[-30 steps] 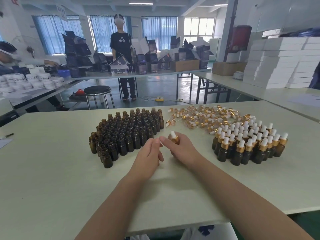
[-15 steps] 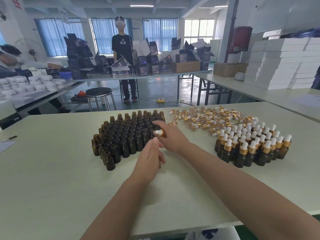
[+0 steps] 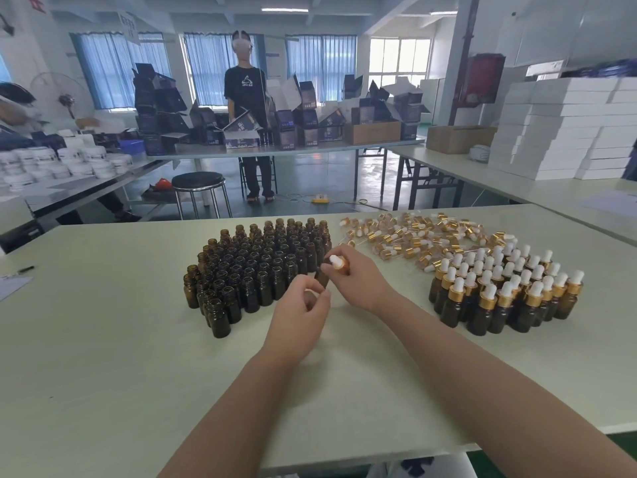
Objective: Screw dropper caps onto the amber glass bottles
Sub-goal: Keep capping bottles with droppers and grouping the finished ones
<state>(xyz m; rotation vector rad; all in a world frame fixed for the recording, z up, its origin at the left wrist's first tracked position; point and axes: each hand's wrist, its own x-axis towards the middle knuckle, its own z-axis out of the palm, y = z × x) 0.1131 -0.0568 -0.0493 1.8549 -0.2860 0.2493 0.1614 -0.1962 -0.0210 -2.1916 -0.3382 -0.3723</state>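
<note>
Capping one amber bottle [image 3: 322, 277] at the worktop [image 3: 103, 339].
Right hand [image 3: 362, 281] pinches dropper cap [image 3: 337, 262]; left hand [image 3: 298, 322] curled at bottle base, grip unclear.

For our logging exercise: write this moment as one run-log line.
left hand: pinches amber bottle | right hand: holds dropper cap at its neck | uncapped bottles: left | capped bottles: right

Uncapped bottles [image 3: 256, 270] left on table [image 3: 103, 339], capped bottles [image 3: 506, 294] right, loose caps [image 3: 413, 236] behind.
</note>
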